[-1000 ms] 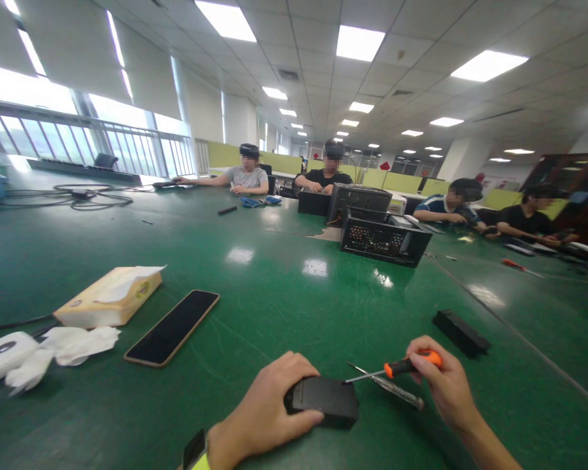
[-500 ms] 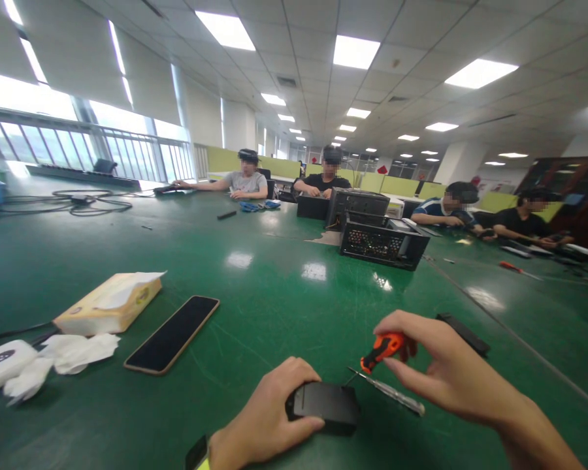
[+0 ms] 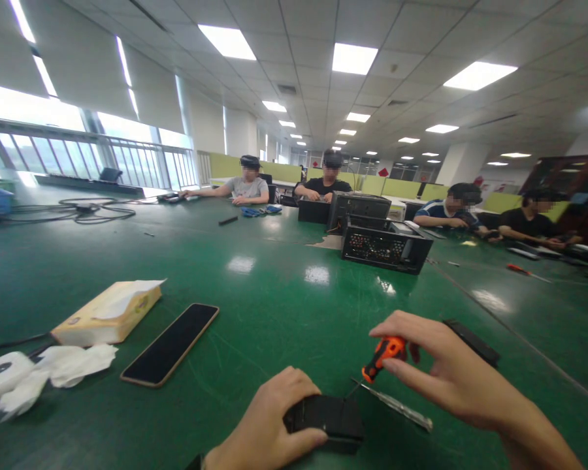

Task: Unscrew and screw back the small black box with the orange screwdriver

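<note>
Left grip [image 3: 273, 425] is clasped around a black rectangular box [image 3: 340, 418] on the green counter [image 3: 255, 313]. Right grip [image 3: 436, 375] holds an orange-and-black screwdriver [image 3: 381, 359], shaft slanting down toward the box; a slim silver screwdriver [image 3: 402, 410] lies just beside.

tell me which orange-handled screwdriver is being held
The nearer orange-and-black-handled screwdriver, held in the right hand; the other orange-handled screwdriver lies farther off on the green tabletop.

Orange-and-black screwdriver [image 3: 383, 358], black box [image 3: 343, 424], green tabletop [image 3: 274, 313], pale-yellow tissue pack [image 3: 85, 320]
</note>
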The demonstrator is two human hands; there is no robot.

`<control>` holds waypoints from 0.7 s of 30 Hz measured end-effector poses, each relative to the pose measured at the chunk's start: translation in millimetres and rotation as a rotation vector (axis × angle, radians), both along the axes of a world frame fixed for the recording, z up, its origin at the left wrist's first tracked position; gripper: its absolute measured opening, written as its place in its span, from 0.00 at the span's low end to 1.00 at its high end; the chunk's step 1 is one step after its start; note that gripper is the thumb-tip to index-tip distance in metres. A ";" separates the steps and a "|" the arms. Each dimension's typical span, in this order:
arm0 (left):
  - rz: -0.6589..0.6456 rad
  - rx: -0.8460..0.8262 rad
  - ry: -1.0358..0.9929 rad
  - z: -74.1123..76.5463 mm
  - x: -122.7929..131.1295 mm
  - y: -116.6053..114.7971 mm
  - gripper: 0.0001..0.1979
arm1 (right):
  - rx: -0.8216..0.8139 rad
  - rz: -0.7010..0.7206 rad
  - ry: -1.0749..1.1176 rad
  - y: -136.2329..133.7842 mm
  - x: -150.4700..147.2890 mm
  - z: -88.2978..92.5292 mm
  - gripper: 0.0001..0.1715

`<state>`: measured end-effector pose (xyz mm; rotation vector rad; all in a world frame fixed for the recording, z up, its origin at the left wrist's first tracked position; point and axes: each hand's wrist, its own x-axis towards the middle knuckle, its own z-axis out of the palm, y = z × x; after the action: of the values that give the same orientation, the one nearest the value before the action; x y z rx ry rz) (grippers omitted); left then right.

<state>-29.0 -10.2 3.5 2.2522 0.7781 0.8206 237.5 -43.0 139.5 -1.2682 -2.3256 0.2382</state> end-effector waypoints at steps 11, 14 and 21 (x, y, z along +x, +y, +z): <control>-0.022 -0.032 -0.031 -4.7 -1.6 -1.3 0.16 | 0.022 -0.120 -0.096 -3.0 -2.7 -1.7 0.13; -0.017 -0.037 -0.019 -4.3 -2.2 -1.8 0.16 | 0.059 -0.020 -0.055 -5.3 -1.6 2.6 0.14; -0.002 -0.039 -0.001 -2.1 -0.9 -1.1 0.16 | 0.082 -0.058 -0.051 -5.8 -0.6 -1.1 0.11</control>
<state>-29.9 -11.2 1.4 2.2176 0.7850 0.7992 236.9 -48.8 138.3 -1.3137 -2.3119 0.0912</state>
